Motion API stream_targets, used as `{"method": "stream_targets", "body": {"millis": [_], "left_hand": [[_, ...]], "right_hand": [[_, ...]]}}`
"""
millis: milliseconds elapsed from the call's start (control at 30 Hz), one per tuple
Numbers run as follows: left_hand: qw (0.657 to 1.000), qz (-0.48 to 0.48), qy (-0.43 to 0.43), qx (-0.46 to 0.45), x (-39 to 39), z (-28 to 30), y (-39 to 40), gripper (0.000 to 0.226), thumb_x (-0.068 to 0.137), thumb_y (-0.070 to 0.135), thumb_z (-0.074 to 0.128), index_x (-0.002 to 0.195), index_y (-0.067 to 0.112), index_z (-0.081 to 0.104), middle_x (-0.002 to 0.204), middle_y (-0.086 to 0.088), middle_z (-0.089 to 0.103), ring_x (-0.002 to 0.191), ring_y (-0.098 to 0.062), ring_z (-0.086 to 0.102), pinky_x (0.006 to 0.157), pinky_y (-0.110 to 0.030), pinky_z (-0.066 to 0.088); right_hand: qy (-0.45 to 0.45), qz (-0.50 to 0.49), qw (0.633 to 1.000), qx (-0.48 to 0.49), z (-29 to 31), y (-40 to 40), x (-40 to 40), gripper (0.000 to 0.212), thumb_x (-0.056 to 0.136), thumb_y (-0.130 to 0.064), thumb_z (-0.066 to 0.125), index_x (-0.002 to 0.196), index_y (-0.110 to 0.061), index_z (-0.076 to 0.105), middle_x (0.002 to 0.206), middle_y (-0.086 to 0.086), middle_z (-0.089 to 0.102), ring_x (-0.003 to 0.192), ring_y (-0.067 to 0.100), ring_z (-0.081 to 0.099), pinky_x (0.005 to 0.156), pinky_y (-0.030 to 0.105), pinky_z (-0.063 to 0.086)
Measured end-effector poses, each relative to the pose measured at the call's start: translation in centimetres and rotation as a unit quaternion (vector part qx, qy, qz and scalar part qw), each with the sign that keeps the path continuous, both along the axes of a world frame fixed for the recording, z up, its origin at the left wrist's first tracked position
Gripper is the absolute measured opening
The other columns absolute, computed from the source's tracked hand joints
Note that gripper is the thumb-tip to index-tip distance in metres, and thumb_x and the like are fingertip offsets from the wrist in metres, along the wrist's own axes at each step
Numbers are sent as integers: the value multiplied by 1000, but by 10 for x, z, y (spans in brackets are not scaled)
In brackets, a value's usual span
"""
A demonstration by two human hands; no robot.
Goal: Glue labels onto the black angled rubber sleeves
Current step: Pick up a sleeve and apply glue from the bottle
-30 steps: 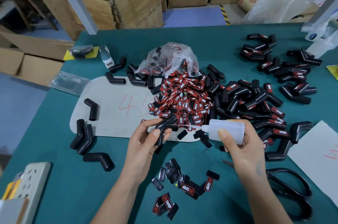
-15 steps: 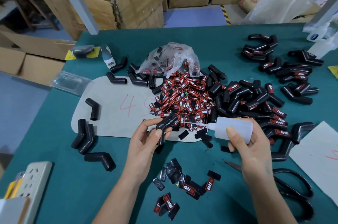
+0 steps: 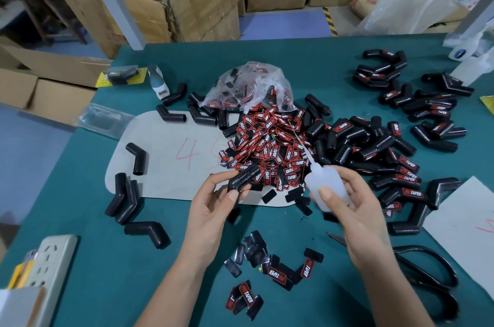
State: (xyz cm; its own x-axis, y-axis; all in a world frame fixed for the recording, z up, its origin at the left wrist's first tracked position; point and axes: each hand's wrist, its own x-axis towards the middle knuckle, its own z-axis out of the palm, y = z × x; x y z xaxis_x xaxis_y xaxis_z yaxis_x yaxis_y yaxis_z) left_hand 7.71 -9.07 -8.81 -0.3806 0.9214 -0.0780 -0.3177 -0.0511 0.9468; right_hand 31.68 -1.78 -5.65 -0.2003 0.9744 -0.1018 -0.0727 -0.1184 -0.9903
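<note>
The left hand pinches a black angled rubber sleeve between its thumb and curled fingers, one leg of the sleeve pointing far and right toward the heap of labels. The right hand wraps its thumb and fingers round a translucent white squeeze bottle of glue, whose thin needle nozzle slants up and away over the pile, its tip well apart from the sleeve. Both are held above the near edge of a pale grey rounded card with a red "45" on it, which lies on the teal table.

Just beyond the hands spreads the heap of small red-and-black printed labels, spilling from a crumpled clear plastic bag. Sleeves already labelled are piled to the right; bare ones lie to the left. A few loose labels rest near the wrists, and black-handled scissors lie near right.

To do this step well, I would turn the sleeve so a flat face of one leg looks up, bring the nozzle down to that face, and squeeze gently, since too much glue would likely ooze past the label's edge. Keep the tip clear of the loose labels below.

Against the earlier frames, the bottle has swung: its nozzle then lay nearly level, pointing left toward the sleeve, and now it is tilted up and away. The sleeve sits in much the same grip as before.
</note>
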Motion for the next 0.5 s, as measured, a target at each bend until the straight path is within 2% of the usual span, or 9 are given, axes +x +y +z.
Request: {"method": "stream_targets", "body": {"millis": [67, 200, 300, 367, 500], "left_hand": [[1000, 2, 22, -1, -1, -2, -1, 34, 96, 28, 72, 128, 15, 68, 124, -16, 74, 119, -35, 70, 105, -32, 53], [998, 5, 58, -9, -3, -5, 0, 35, 98, 30, 69, 131, 18, 69, 123, -18, 74, 115, -31, 72, 105, -32, 53], [997, 9, 81, -11, -3, -5, 1, 36, 97, 32, 67, 132, 21, 70, 119, -16, 75, 111, -29, 72, 102, -29, 52], [996, 10, 87, -19, -3, -6, 2, 36, 97, 32, 65, 132, 25, 71, 121, -13, 75, 110, -27, 73, 101, -26, 53], [995, 16, 100, -27, -4, -5, 3, 33, 97, 32, 63, 129, 29, 72, 119, -5, 77, 105, -21, 74, 99, -23, 54]], "right_hand": [[-60, 1, 998, 23, -1, 1, 3, 33, 86, -39, 84, 117, -42, 71, 117, -10, 75, 108, 9, 72, 86, 18, 56], [-178, -11, 983, 33, -10, 2, 11, 35, 87, -29, 83, 106, -51, 64, 108, -24, 71, 103, -1, 69, 90, 24, 52], [-255, -6, 966, 44, -14, 1, 14, 38, 89, -28, 80, 101, -55, 55, 107, -34, 65, 99, -8, 65, 84, 23, 51], [-280, -8, 959, 42, -15, 1, 14, 33, 91, -35, 76, 100, -54, 50, 107, -34, 64, 100, -11, 63, 79, 26, 52], [-295, -46, 954, 36, -17, 3, 14, 33, 92, -42, 73, 101, -57, 45, 101, -23, 66, 99, -15, 60, 75, 28, 51]]}}
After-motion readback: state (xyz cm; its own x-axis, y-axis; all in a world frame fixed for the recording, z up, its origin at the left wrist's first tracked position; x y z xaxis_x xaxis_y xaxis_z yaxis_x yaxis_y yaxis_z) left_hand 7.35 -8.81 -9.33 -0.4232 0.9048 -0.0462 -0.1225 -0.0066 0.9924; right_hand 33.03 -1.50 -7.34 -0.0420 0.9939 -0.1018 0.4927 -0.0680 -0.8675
